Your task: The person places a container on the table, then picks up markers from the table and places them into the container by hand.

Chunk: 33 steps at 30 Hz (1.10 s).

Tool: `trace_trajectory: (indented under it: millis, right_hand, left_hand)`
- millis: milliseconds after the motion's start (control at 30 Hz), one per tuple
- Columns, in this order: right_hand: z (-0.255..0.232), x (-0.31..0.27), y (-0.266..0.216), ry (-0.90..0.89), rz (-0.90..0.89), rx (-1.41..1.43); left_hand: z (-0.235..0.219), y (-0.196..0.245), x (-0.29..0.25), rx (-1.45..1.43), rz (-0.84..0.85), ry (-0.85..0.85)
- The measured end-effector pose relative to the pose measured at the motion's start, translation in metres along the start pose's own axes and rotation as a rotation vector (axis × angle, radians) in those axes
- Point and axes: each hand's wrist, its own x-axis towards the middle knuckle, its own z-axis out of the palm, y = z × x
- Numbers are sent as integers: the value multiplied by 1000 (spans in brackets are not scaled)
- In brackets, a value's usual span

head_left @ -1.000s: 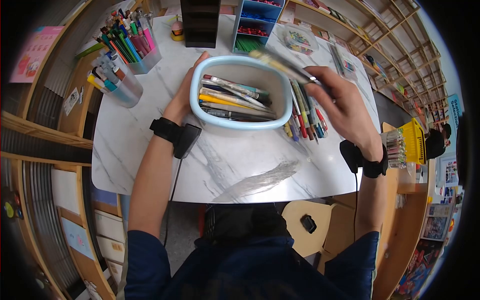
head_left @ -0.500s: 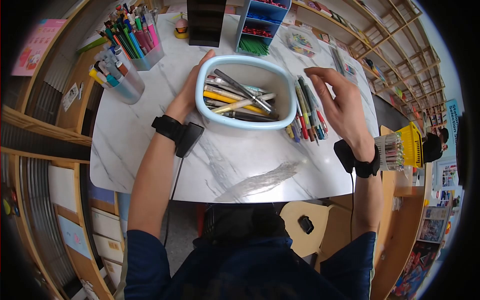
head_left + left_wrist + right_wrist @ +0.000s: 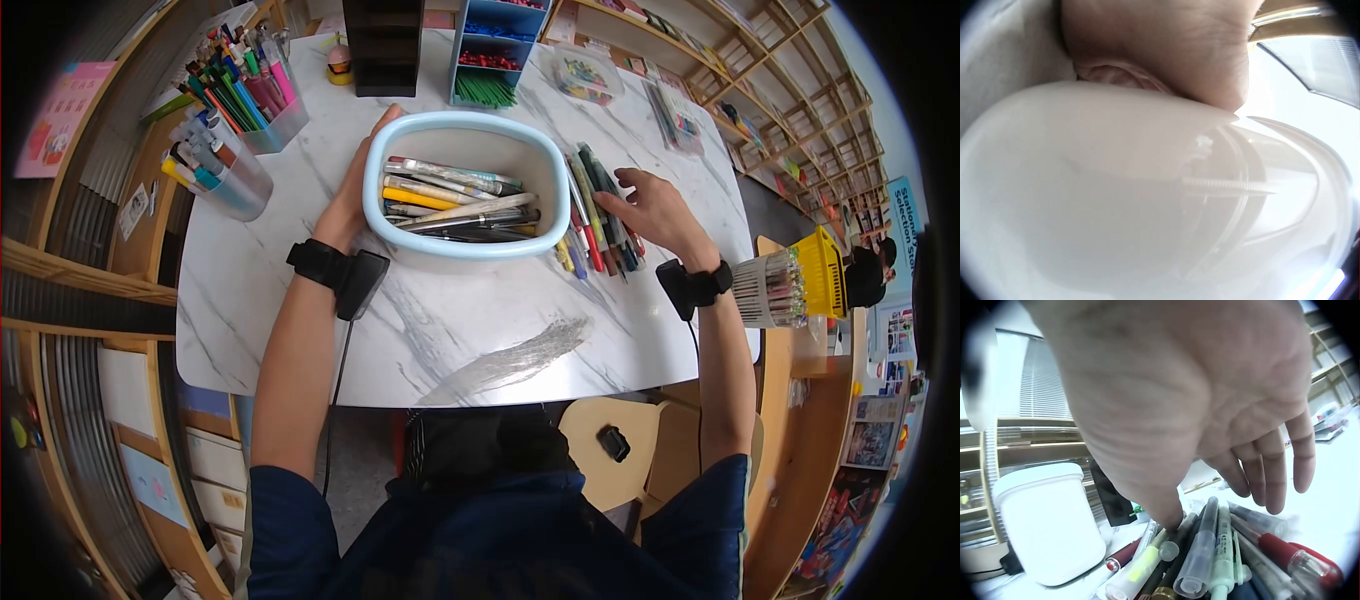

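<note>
Loose pens in several colours point(image 3: 592, 222) lie bunched on the white marble-patterned tabletop point(image 3: 640, 345), just right of a white plastic bin with a pale-blue rim point(image 3: 465, 249), which holds more pens point(image 3: 430, 198). Small print on a pale-green pen barrel point(image 3: 1223, 550) is too blurred to read. Over the loose pens, the right hand point(image 3: 662, 215) has its fingers spread and slightly bent, gripping nothing; whether its thumb touches a pen cannot be told. The left hand point(image 3: 350, 198) rests against the bin's left side, its finger bend mostly hidden. A turquoise sign point(image 3: 905, 235), partly legible, reads "Selection".
</note>
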Motion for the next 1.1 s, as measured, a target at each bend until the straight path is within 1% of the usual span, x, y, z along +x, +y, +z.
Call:
trace_trajectory:
  millis: [67, 300, 367, 500, 567, 600, 667, 900, 967, 1100]
  right_hand:
    - [2, 6, 1, -42, 25, 2]
    - [12, 14, 11, -17, 34, -5]
    - [11, 15, 12, -53, 56, -4]
    - [16, 17, 19, -30, 15, 51]
    - [16, 15, 17, -59, 49, 180]
    - [15, 15, 14, -58, 48, 181]
    - [10, 15, 10, -143, 112, 154]
    - [15, 14, 19, -102, 39, 148]
    - [15, 14, 21, -111, 103, 207]
    - [17, 11, 28, -109, 122, 273]
  left_hand:
    - [2, 0, -1, 7, -2, 12]
    - [5, 3, -5, 29, -2, 62]
    - [7, 3, -6, 35, -1, 75]
    - [11, 4, -12, 48, 0, 100]
    - [13, 5, -15, 55, 1, 111]
    - [15, 6, -14, 59, 2, 117]
    - [19, 6, -18, 68, 3, 130]
    - [26, 11, -23, 93, 8, 172]
    - [30, 10, -28, 99, 11, 185]
    - [35, 13, -31, 112, 13, 207]
